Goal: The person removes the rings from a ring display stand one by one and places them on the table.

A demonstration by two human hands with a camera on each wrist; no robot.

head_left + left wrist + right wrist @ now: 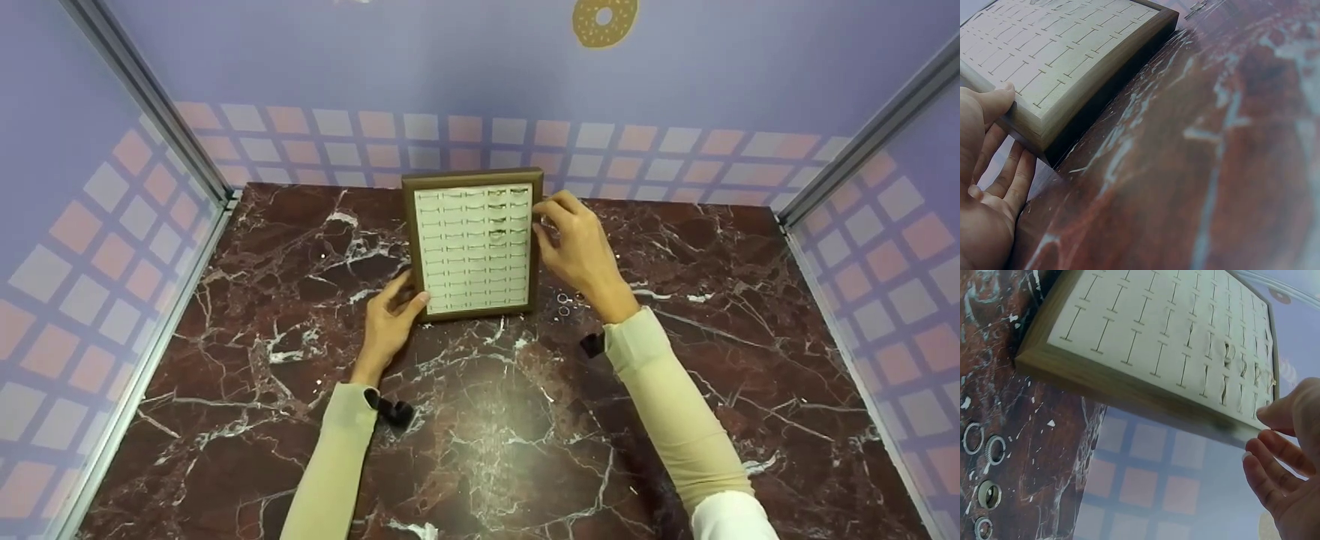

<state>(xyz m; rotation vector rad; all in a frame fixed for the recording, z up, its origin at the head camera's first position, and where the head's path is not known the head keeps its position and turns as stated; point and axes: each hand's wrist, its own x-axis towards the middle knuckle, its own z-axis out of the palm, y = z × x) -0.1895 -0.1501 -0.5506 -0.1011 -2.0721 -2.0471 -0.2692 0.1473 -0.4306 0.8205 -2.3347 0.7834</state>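
Observation:
A wood-edged ring display tray (477,251) stands propped up, its pale slotted face toward me. My left hand (390,315) holds its lower left corner, thumb (998,101) over the front rim and fingers underneath. At the upper right edge, my right hand (581,244) grips the rim, with its thumb (1275,412) on the face side and curled fingers (1272,464) along the outer side. Whether a ring sits between those fingertips is hidden. Several rings (1229,354) fill slots near the top right of the tray; the lower slots hold none.
Several loose rings (564,304) lie on the dark red marbled table (480,435), just right of the tray. Behind rises a lilac wall (480,75) with pink and white squares. Side panels (82,247) close off the left and right. Dark straps (395,412) sit at both wrists.

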